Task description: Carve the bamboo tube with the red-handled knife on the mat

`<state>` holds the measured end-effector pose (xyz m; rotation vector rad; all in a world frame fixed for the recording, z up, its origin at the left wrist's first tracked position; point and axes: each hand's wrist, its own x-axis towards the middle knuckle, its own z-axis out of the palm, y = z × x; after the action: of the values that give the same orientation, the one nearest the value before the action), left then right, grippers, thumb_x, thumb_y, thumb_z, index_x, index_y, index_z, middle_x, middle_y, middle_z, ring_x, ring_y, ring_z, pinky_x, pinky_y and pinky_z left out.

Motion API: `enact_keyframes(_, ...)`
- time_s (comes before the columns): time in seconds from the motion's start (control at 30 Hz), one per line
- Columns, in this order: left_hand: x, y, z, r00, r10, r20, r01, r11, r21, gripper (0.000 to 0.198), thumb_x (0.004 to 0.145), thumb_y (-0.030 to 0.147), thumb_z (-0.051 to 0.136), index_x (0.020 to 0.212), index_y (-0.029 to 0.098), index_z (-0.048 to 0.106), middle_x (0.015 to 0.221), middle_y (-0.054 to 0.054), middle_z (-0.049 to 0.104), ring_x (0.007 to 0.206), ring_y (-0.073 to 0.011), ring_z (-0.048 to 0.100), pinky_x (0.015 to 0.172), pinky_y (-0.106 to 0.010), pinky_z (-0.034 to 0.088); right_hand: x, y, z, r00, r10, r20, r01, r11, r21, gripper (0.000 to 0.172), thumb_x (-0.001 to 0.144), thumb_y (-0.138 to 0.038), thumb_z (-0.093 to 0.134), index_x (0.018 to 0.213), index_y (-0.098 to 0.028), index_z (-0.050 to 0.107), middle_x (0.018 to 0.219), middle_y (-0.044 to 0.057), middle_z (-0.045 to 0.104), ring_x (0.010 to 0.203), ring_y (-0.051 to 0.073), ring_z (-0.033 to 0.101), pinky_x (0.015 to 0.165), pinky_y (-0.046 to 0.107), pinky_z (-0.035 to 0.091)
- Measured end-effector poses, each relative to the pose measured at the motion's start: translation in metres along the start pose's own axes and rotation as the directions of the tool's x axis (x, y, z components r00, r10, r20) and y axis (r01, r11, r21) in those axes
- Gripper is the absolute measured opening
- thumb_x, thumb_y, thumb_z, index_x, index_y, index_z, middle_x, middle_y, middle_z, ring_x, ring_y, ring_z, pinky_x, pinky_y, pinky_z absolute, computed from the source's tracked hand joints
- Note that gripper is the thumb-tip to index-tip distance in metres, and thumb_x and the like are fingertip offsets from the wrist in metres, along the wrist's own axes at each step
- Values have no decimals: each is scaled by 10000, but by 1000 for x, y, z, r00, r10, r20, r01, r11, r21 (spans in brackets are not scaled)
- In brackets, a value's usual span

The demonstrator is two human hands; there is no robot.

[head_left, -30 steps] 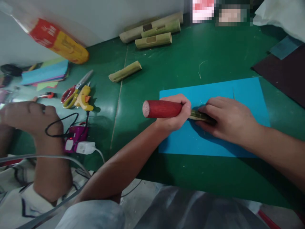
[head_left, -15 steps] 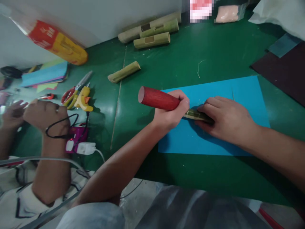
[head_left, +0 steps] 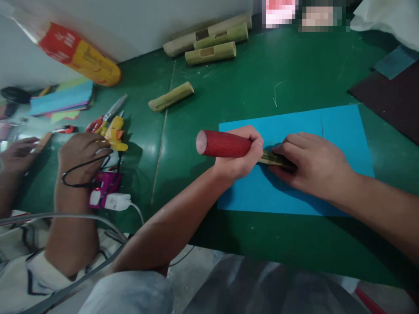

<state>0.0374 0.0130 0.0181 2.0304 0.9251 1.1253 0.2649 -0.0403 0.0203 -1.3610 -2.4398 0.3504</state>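
Observation:
My left hand (head_left: 240,152) is closed round a tool with a thick red wooden handle (head_left: 224,144); its working end is hidden by my fingers and the bamboo. Under that hand, a short piece of green bamboo (head_left: 273,158) lies over a sheet of blue paper (head_left: 291,200). My right hand (head_left: 316,161) grips the bamboo's right end, fingers on the far side and thumb on the near side. Small pale flecks are scattered on the paper around the bamboo.
Notched bamboo tubes (head_left: 211,53) lie by the wall, with one bamboo tube (head_left: 172,97) nearer. At left are scissors (head_left: 114,108), a yellow glue gun (head_left: 115,133), a purple power adapter (head_left: 109,187) with cables, and a co-worker's hand (head_left: 81,150). Dark sheets (head_left: 389,93) lie at right.
My left hand and the red handle have shifted slightly right and the handle's butt has dropped. My right hand stays on the bamboo. The co-worker's hand has moved right, towards the glue gun.

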Motion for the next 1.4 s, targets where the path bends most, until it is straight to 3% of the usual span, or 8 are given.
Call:
enact_keyframes(0.13,-1,-1,0,1000,28,-5,-28,1000,3,276,1006,290,676,738,243,635,690,16,684,615,-143,623,606,-298,513,-1,-4,-1,1000,9,-3,-9,999,-41,237,1098,-407,614,1021,-264,787,984,140,789,927,334,674,747,447,373)
enact_keyframes(0.33,-1,-2,-1,999,10,30,-12,998,59,333,1042,382,647,736,252,636,692,6,689,619,-160,617,623,-336,501,-2,-13,1,998,15,-63,-26,983,-183,236,1079,-343,585,1028,-249,795,961,136,777,900,316,636,736,448,294)
enact_keyframes(0.5,4,5,-4,995,-27,100,22,999,47,292,1029,353,651,759,243,647,744,-6,734,672,-160,661,634,-321,514,-1,-10,4,998,-5,-56,-5,983,-184,295,1102,-376,565,1039,-216,805,957,146,768,893,309,629,741,443,326)
enact_keyframes(0.8,4,11,-4,991,-80,110,75,996,44,293,1025,342,632,752,237,625,735,3,714,681,-147,661,636,-293,537,-5,-2,9,992,-71,-105,56,989,-134,248,1084,-343,599,1039,-201,797,956,133,761,877,290,639,738,427,365)
enact_keyframes(1.07,4,7,-2,998,22,64,-22,1000,-5,268,1027,264,650,761,237,638,747,18,732,681,-136,687,652,-279,549,-7,2,12,986,-93,-142,78,991,-107,229,1094,-355,617,1038,-208,783,950,121,741,865,276,619,729,427,374)
enact_keyframes(1.2,3,6,-2,997,-8,82,7,1000,10,291,1045,323,641,767,239,631,748,10,731,680,-144,683,639,-291,534,-7,3,14,978,-120,-171,103,989,-102,260,1138,-379,610,1078,-192,781,982,124,742,877,276,624,730,419,397)
enact_keyframes(1.4,4,12,-3,989,-90,119,77,991,112,323,1057,405,645,776,248,663,767,-2,748,699,-159,682,637,-339,495,-4,6,17,961,-166,-222,142,983,-121,293,1164,-384,618,979,-203,754,952,116,721,873,270,604,753,421,451)
